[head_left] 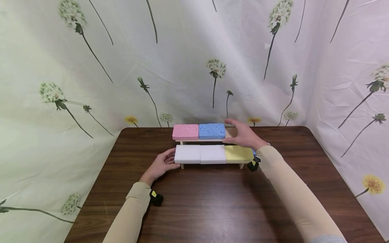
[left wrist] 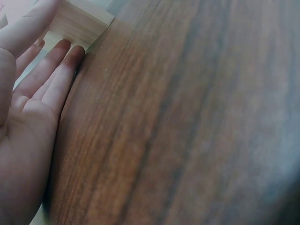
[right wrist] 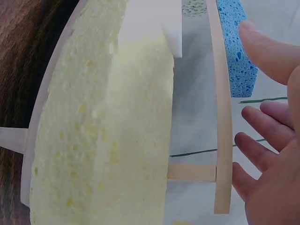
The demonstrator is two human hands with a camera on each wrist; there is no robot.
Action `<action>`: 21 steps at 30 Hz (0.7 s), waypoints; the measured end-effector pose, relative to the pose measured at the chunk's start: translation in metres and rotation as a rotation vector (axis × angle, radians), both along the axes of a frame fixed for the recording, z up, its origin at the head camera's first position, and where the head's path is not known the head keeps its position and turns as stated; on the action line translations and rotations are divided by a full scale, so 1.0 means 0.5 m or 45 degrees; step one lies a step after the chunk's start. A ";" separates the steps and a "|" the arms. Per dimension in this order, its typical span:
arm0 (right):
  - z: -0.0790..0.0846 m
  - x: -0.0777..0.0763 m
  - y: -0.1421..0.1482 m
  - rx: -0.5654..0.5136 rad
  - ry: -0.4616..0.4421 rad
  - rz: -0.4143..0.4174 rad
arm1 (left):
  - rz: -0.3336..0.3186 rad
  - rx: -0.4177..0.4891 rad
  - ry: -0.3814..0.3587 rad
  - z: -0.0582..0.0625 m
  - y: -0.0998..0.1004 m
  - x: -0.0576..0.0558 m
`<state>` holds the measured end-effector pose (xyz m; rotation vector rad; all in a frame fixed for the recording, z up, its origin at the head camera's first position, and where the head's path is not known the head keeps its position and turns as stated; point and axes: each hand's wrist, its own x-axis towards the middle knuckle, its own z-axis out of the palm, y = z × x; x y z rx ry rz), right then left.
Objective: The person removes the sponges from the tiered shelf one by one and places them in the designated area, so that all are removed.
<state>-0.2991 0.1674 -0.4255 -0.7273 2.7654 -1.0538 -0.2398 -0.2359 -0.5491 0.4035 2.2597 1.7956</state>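
A pink sponge [head_left: 185, 132] and a blue sponge [head_left: 212, 131] lie side by side on the rear wooden stand [right wrist: 224, 140]. On the front stand [left wrist: 80, 21] sit two white sponges [head_left: 187, 154] [head_left: 212, 154] and a yellow sponge [head_left: 239, 154]. My left hand [head_left: 162, 165] is at the front stand's left end, its fingers extended by the wood. Above the rear stand's right end, my right hand [head_left: 243, 135] has its fingers spread, with the thumb [right wrist: 269, 51] close to the blue sponge and nothing gripped. Whether that thumb touches the sponge I cannot tell.
Both stands rest on a dark wooden table [head_left: 194, 202], the rear one near the back edge. A curtain with dandelion prints [head_left: 182, 67] hangs behind. Something blue [head_left: 254, 152] shows beside the right wrist, mostly hidden.
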 end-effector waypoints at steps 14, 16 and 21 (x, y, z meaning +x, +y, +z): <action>-0.011 -0.002 -0.014 0.006 0.022 0.039 | 0.013 -0.016 -0.018 -0.001 0.000 0.003; -0.011 -0.003 -0.016 0.008 0.020 0.047 | 0.017 -0.022 -0.017 -0.001 0.000 0.004; -0.012 -0.005 -0.019 0.021 0.015 0.038 | 0.011 -0.033 0.009 0.000 0.001 0.003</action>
